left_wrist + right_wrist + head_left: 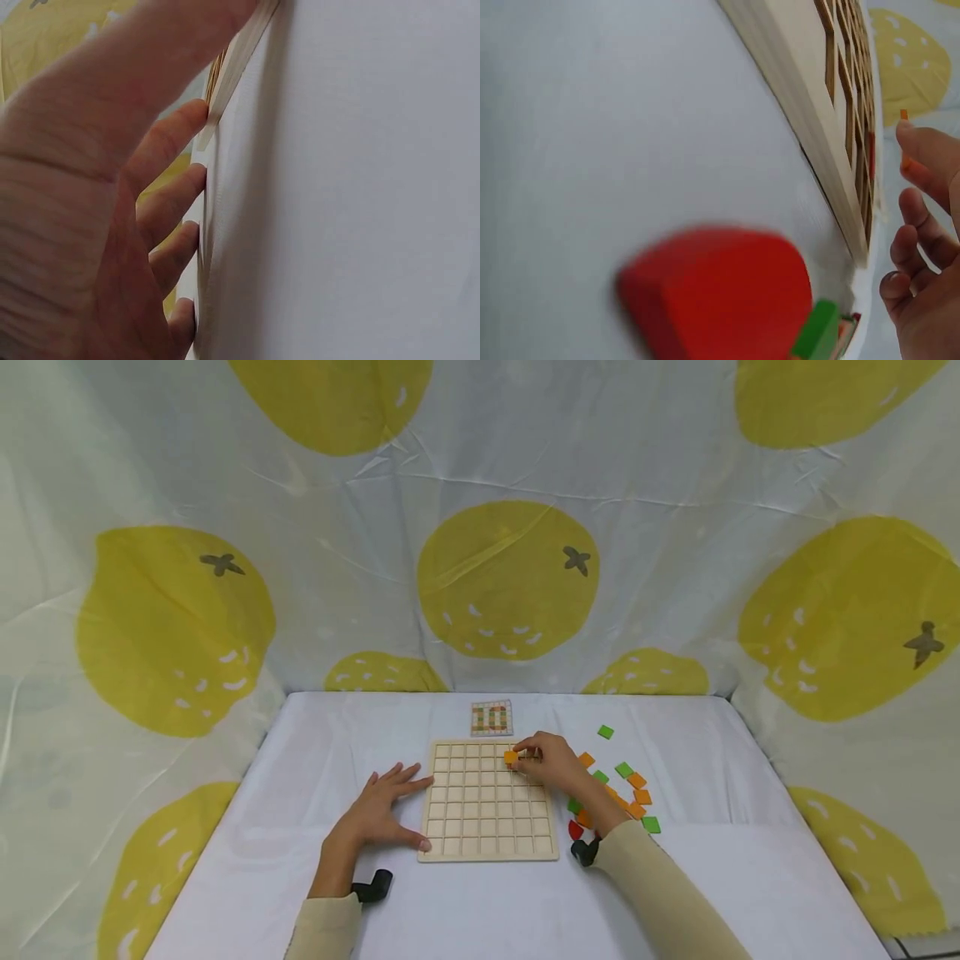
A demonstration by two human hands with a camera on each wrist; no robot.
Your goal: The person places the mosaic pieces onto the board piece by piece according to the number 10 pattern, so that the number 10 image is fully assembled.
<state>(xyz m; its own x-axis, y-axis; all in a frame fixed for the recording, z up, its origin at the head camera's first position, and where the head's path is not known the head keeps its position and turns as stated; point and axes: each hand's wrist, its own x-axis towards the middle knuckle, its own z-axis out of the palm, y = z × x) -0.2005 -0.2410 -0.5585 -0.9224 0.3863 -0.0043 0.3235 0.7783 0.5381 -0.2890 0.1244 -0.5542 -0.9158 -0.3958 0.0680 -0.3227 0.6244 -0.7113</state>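
Note:
A square wooden grid board (476, 811) lies on the white cloth before me. My left hand (377, 811) rests at its left side with fingers spread, thumb on the near-left corner and a fingertip touching the left edge. The left wrist view shows the same fingers (176, 139) reaching along the board's edge. Between thumb and finger, my right hand (553, 764) pinches an orange square tile (511, 757) over the far right part of the grid. That tile (905, 162) appears edge-on in the right wrist view, above the board; the other fingers are curled.
Beyond the board lies a small card with a coloured grid pattern (492, 718). Several loose orange tiles (642, 797) and green tiles (651, 824) are scattered to the right, partly under my right forearm. A red piece (575, 830) with a curved edge lies near the board's right edge.

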